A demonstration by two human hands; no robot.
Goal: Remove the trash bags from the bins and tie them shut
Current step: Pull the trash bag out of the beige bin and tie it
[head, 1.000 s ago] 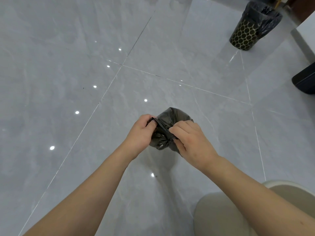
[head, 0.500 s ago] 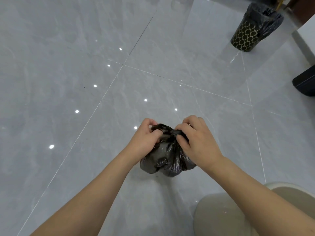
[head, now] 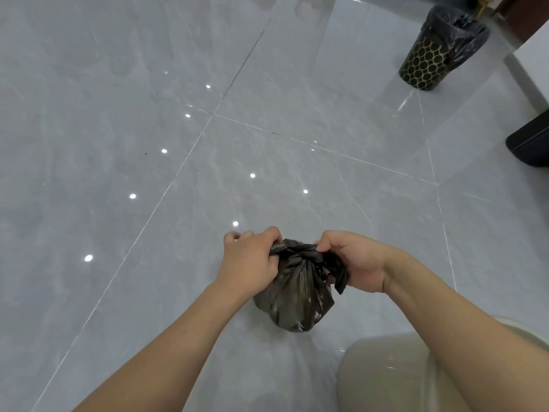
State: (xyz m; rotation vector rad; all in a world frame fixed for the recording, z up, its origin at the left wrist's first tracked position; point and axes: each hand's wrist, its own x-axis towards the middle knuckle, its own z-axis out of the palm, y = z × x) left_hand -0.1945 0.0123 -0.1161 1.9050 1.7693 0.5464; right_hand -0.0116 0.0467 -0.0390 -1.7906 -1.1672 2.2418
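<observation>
A small black trash bag (head: 294,295) hangs above the grey floor, its neck bunched into a knot between my hands. My left hand (head: 249,263) pinches the left end of the neck. My right hand (head: 356,263) grips the right end, with a loose tail of plastic hanging under its palm. The two hands are pulled apart sideways. Far off at the upper right stands a black bin (head: 427,60) with a gold honeycomb pattern, and a black bag lines it and folds over its rim.
Glossy grey floor tiles (head: 148,144) with light reflections fill most of the view. A beige rounded object (head: 386,379) sits at the bottom right under my right forearm. A dark object (head: 531,144) lies at the right edge, below a white wall corner.
The bag dropped lower and closer to me. My hands went from working close together on its top to pulling its two ends apart, drawing the neck into a knot.
</observation>
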